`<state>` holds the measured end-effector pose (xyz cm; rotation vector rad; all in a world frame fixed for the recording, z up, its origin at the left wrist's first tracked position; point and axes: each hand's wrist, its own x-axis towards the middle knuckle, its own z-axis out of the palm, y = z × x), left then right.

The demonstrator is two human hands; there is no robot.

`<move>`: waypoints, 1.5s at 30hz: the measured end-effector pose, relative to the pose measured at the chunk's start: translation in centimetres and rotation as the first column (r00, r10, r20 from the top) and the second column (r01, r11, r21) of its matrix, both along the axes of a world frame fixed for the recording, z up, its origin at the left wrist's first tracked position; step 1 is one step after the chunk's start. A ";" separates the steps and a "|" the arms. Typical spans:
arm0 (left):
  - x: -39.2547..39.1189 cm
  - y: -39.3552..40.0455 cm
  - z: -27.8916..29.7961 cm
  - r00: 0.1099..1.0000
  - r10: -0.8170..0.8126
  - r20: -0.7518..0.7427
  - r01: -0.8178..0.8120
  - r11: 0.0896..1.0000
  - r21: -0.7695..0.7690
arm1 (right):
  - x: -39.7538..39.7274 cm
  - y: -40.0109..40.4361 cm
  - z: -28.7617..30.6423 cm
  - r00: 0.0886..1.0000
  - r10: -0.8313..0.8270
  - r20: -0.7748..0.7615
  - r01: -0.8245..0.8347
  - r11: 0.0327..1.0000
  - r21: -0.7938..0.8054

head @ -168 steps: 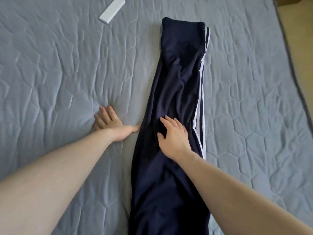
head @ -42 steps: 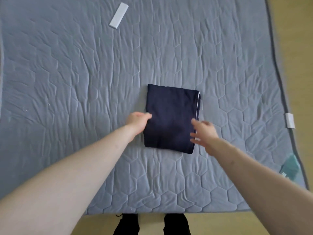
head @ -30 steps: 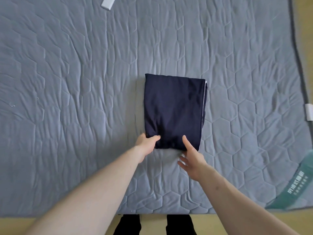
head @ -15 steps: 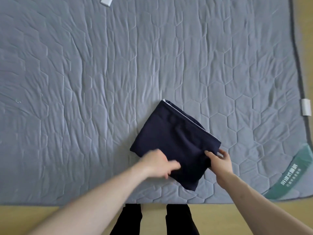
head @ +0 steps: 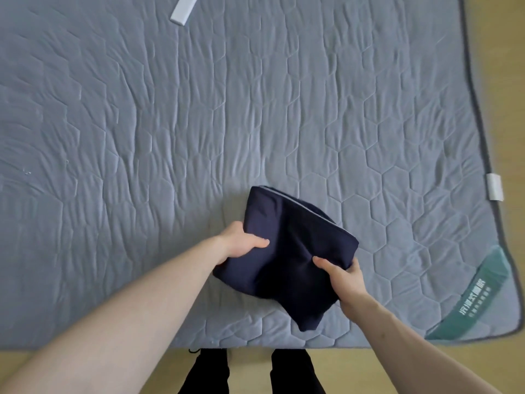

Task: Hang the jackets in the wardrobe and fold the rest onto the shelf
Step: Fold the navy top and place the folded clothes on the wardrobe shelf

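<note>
A: What's changed vs a sec ago?

B: The folded navy trousers (head: 287,251) lay flat and square on the bed (head: 142,123) w/ both hands at the near edge. Now the bundle's turned diagonal, pulled toward the near edge of the bed, and its middle sags between the hands, so it looks partly lifted.

A: Grip?

B: Left hand (head: 241,243) pinches the left side, thumb on top, fingers hidden under the cloth. Right hand (head: 341,275) holds the right corner, thumb pressed into the top, fingers wrapped behind. Both closed on the trousers.

A: Meaning for the task?

B: Folding on this item looks done, imo. Next is carrying it to the shelf; neither shelf nor wardrobe is in view. Risk: the fold slips open if the sag grows.

A: Counts?

B: 1 folded garment, 2 hands. 1 white flat bar (head: 184,8) at the far side of the bed, well apart from the bundle. 1 white tag (head: 495,186) on the bed's right border, 1 green label (head: 477,297) at its near right corner. 2 dark feet (head: 250,371) on the floor (head: 508,81) below. No jackets or other clothes visible.
</note>
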<state>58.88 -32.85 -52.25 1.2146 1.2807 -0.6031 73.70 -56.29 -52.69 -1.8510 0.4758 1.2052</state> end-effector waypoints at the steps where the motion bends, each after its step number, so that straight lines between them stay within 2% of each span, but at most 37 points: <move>1: -1.1 -0.8 1.5 0.999 0.047 -0.002 -0.047 0.999 -0.003 | 0.1 -0.3 1.5 1.000 0.023 -0.003 -0.023 1.000 0.012; 4: -4.8 -2.6 7.9 0.986 0.168 0.022 -0.168 0.986 0.016 | 0.3 -1.2 7.1 0.995 0.099 -0.007 -0.099 0.994 0.055; 8: -9.2 -4.3 20.8 0.967 0.225 0.120 -0.236 0.968 0.084 | -0.4 -1.1 17.3 0.970 0.241 -0.011 -0.237 0.960 0.151; 13: -14.9 -6.2 36.3 0.922 0.318 0.220 -0.355 0.922 0.155 | -2.5 1.0 30.4 0.909 0.416 0.006 -0.401 0.872 0.281; 18: -21.9 -8.4 46.6 0.885 0.339 0.319 -0.425 0.867 0.259 | -7.0 3.2 40.5 0.840 0.535 0.095 -0.529 0.766 0.366; 25: -35.3 -10.4 52.9 0.796 0.421 0.434 -0.593 0.685 0.423 | -18.7 7.8 48.2 0.730 0.643 0.232 -0.672 0.611 0.418; 34: -56.3 -9.4 57.1 0.590 0.603 0.537 -0.806 0.399 0.438 | -39.1 16.2 55.0 0.578 0.739 0.347 -0.778 0.372 0.506; 38: -61.8 -8.1 59.8 0.531 0.620 0.578 -0.840 0.296 0.454 | -45.2 20.2 58.1 0.507 0.765 0.396 -0.810 0.267 0.522; 42: -67.2 -5.4 62.6 0.530 0.558 0.639 -0.832 0.199 0.517 | -51.3 25.9 61.2 0.451 0.776 0.441 -0.821 0.167 0.545; 45: -71.1 -2.4 64.3 0.580 0.522 0.626 -0.790 0.174 0.587 | -55.7 30.8 62.9 0.396 0.784 0.477 -0.829 0.083 0.553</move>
